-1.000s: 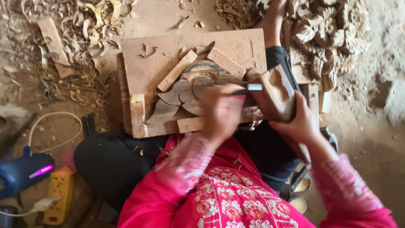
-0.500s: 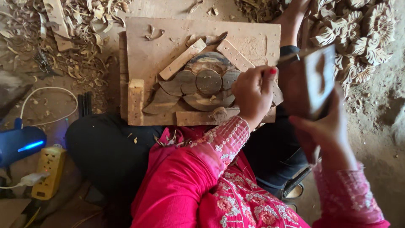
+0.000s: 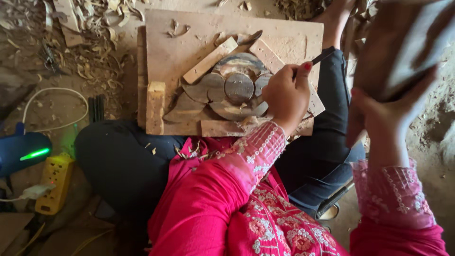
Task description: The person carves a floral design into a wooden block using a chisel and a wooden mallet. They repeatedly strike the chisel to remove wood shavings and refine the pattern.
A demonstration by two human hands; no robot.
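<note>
Carving chisel (image 3: pixel 322 57) inside left grip (image 3: pixel 286 95)

Yellow power strip (image 3: pixel 56 182), white cable (image 3: pixel 52 92), wood shavings (image 3: pixel 102 66)

Count: 1 wooden board (image 3: pixel 180 42), 1 carved flower piece (image 3: pixel 227 92) on it, 4 wooden blocks around it — upper left (image 3: pixel 210 60), upper right (image 3: pixel 275 64), left (image 3: pixel 155 106), bottom (image 3: pixel 220 128). 1 chisel (image 3: pixel 322 56), 1 mallet (image 3: pixel 403 47). 2 hands: left (image 3: pixel 286 95), right (image 3: pixel 379 116). 1 yellow power strip (image 3: pixel 54 182).
</note>
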